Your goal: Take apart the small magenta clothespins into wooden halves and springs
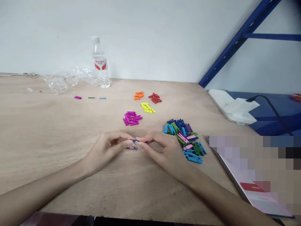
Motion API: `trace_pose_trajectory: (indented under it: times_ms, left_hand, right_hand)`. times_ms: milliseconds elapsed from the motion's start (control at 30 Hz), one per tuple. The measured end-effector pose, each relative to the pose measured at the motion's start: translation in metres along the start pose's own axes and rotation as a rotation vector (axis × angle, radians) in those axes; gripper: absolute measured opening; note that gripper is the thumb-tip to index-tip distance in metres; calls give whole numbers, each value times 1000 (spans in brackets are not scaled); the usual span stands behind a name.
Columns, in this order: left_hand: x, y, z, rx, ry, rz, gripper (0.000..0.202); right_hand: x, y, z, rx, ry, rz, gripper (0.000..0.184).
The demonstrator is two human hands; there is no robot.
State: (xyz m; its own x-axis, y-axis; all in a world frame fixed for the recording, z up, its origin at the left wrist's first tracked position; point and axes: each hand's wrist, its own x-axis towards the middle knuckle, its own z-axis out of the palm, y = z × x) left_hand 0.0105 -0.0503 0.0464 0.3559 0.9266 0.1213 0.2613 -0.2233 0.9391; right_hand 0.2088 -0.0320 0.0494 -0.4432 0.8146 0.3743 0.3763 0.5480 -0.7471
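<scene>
A small dark purple clothespin (135, 141) is pinched between the fingertips of my left hand (105, 149) and my right hand (164, 150), just above the table. Fingers cover much of it. Just below lies another purple clothespin (132, 147), partly hidden by my left thumb. Right beside my right hand is a mixed pile of clothespins (185, 133) in blue, green, pink and purple. Beyond the hands are sorted heaps: magenta clothespins (132, 118), yellow clothespins (148, 107), orange clothespins (138, 95) and red clothespins (155, 97).
Farther left, a magenta clothespin (77, 97), a green one (91, 97) and a blue one (102, 98) lie in a row. Behind them stand a water bottle (100, 64) and crumpled clear plastic (68, 80). On the right are a white device (235, 108) and a flat pinkish item (254, 191).
</scene>
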Motion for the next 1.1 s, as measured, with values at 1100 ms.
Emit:
trace_pose_trajectory:
  times_ms: [1100]
  left_hand:
    - [0,-18,6,-14,32,-53,13]
  right_hand:
    - [1,5,0,-124,-32,-64,7]
